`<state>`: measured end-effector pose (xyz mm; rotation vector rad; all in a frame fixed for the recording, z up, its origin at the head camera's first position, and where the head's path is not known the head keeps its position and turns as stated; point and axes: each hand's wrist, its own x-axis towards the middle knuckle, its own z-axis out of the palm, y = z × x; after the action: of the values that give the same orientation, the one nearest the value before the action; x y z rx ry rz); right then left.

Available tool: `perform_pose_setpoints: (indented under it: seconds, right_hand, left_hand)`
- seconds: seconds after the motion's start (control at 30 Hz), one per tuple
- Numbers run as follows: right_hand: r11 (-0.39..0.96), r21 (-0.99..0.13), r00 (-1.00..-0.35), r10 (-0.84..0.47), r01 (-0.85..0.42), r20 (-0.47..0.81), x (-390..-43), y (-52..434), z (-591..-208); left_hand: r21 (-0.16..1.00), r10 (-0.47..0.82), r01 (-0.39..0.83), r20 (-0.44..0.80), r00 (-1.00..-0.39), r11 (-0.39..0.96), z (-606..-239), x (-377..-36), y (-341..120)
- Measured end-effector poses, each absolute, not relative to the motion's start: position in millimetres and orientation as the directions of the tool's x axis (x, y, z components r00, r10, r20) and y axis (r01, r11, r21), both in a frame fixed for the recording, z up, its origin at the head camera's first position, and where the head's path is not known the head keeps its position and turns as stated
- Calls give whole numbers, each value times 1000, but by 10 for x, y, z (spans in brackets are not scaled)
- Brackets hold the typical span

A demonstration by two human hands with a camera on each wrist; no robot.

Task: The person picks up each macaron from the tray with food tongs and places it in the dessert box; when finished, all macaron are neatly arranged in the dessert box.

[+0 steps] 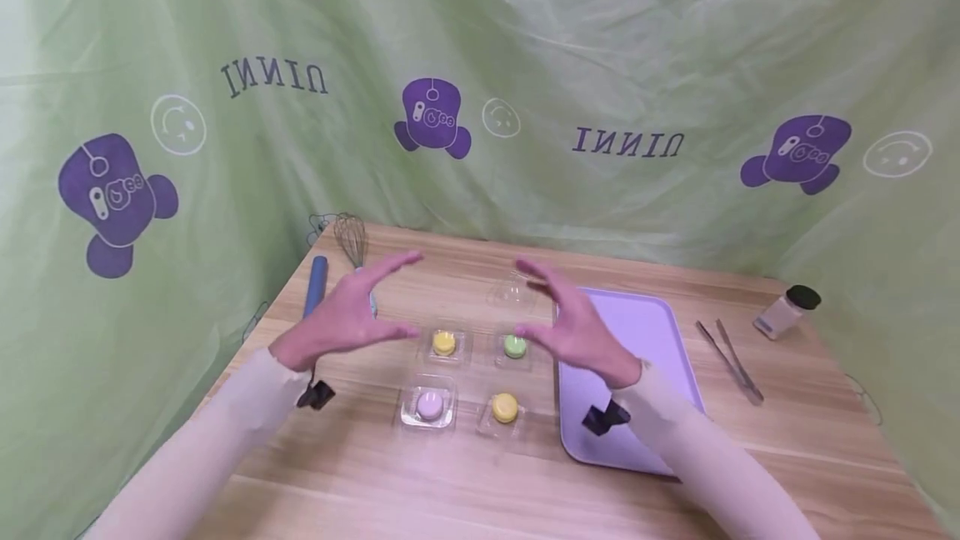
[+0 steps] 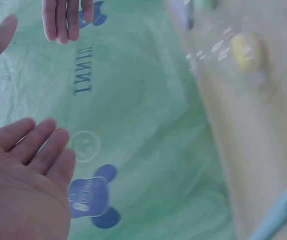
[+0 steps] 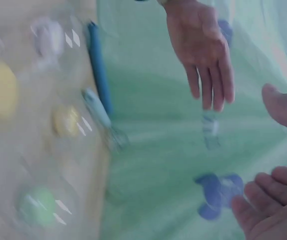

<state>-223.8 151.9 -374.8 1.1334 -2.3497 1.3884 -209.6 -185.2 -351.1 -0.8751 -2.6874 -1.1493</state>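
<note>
Head view, hands: the left hand and right hand are held above the worktop, palms turned toward each other, fingers spread and straight, well apart; nothing is gripped.
Head view, macarons: four are seen between and below the hands, each in a clear plastic case: a yellow macaron, a green macaron, a pink macaron and a second yellow one. An empty clear case lies behind them.
Head view, surroundings: a purple tray is set just right of the cases, bare; tongs and a shaker jar lie further right, a whisk and a blue roller at the far left.
Left wrist view: the left palm is shown open; one yellow sweet is blurred, probably the same cased macaron.
Right wrist view: the right hand's fingers are relaxed; the other hand hangs opposite.
Progress: nothing appears handled yet; all cases look closed and untouched, so the work is judged barely begun.
</note>
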Motion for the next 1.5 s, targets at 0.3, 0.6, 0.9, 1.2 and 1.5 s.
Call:
perform_pose_setpoints:
  seconds: [0.3,0.6,0.9,1.2,1.5]
  right_hand:
    - [254,-753,-787,-322,-607,526,-2688,1854,-3389]
    - [298,-833,-884,-208,-466,420,-3144,2041,-3482]
    - [327,-882,-938,-191,-339,290,-3414,2155,-3685]
    - [407,-873,-957,-216,-269,194,-3545,2231,-4006]
    - [450,-856,-935,-342,-254,97,-3572,2099,-4353]
  left_hand:
    - [654,442,550,346,-828,518,-3073,-2662,-1647]
    - [676,453,492,254,-855,549,-3046,-3236,-1413]
    - [687,498,455,155,-853,566,-3304,-3633,-1190]
    - [623,550,453,45,-834,637,-3601,-3844,-930]
    - [605,567,424,-56,-822,674,-3895,-3922,-721]
